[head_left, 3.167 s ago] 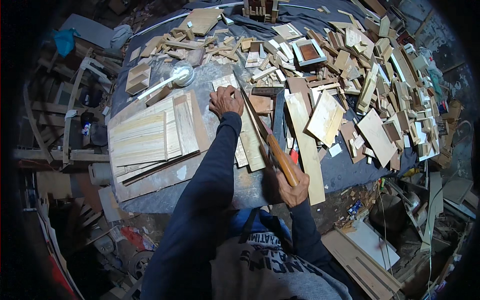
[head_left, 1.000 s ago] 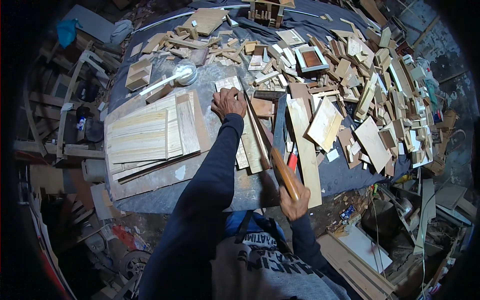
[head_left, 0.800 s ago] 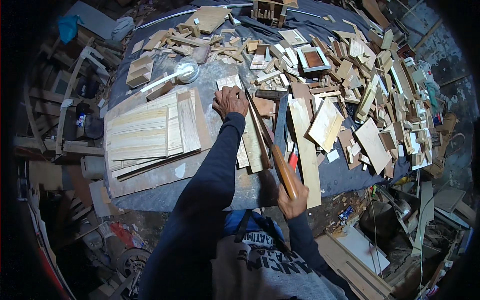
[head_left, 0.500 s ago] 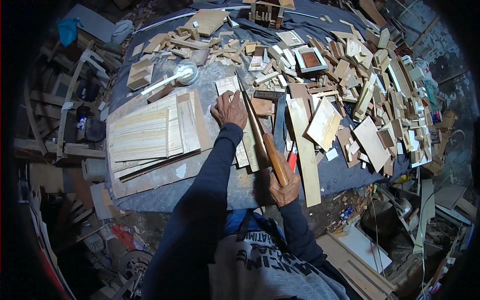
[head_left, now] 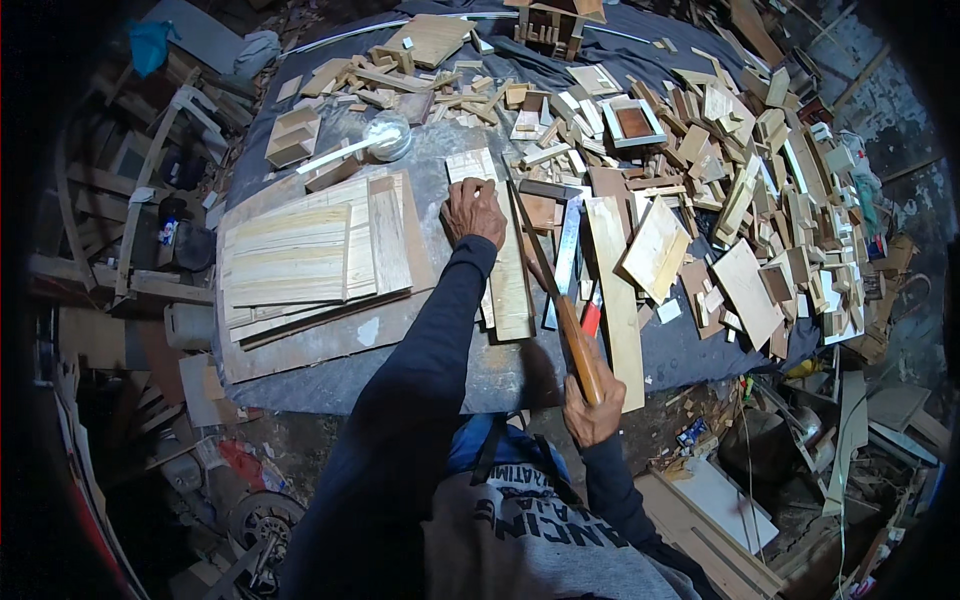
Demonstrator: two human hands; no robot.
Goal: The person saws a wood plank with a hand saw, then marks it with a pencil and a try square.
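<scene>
My left hand presses with curled fingers on a pale wooden board, beside a narrower light piece that reaches out past the fingertips. A handsaw with a long brown wooden handle is gripped at its handle end by my right hand. Its dark, narrow blade slants up and left along the right side of the board, its tip just beyond my left hand. Whether the teeth touch the wood I cannot tell. Close to the saw lie a steel blade-like strip and a red-handled tool.
Stacked thin boards lie to the left, below a round clear container with a white stick across it. Heaped offcuts cover the far and right parts of the table. A long pale plank overhangs the near edge.
The saw and my right hand have moved toward me and to the right. My left hand stays on the wood, its fingers more curled now. The whole view has shifted slightly.
</scene>
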